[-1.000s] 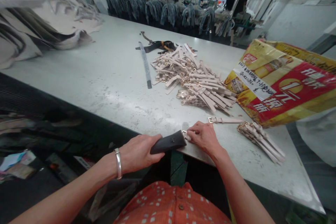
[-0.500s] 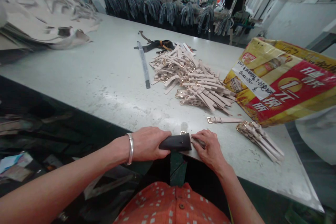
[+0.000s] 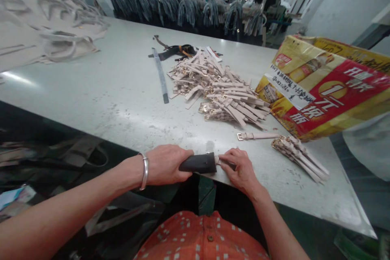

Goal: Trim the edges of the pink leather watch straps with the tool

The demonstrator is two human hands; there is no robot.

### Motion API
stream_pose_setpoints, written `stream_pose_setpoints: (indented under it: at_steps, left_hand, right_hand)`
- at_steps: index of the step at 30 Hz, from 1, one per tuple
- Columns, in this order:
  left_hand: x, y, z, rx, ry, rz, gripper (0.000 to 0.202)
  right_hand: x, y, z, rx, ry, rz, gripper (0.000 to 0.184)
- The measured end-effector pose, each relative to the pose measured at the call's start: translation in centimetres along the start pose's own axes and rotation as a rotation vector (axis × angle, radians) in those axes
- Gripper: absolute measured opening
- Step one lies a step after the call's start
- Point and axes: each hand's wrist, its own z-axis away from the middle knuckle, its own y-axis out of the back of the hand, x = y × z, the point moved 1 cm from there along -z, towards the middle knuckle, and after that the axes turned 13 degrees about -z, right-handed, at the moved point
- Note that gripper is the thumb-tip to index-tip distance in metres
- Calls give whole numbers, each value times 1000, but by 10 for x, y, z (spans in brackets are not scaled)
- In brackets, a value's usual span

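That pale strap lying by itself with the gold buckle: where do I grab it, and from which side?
Probably pinch the flat middle of the pale strap from above, coming from the near side. It lies flat and apart from the pile on the table, and the middle keeps you off the buckle.

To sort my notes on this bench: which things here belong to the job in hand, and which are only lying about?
In the job: left hand, dark holder, right hand, pale strap, single buckled strap, strap pile, strap bundle.
Lying about: metal ruler, dark belt, printed sack, leather sheets.
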Motion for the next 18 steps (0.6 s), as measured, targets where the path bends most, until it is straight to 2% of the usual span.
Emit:
stream_pose_setpoints:
  at_steps: [5, 13, 18]
  left_hand:
    - [-9, 3, -5, -3, 11, 33, 18]
    - [5, 7, -8, 6, -2, -12, 20]
    - [-1, 6, -5, -6, 34, 78, 20]
  right_hand:
    - [0, 0, 0, 3, -7, -16, 19]
    - [1, 2, -1, -27, -19, -3, 20]
    - [-1, 2, 0, -26, -27, 8, 19]
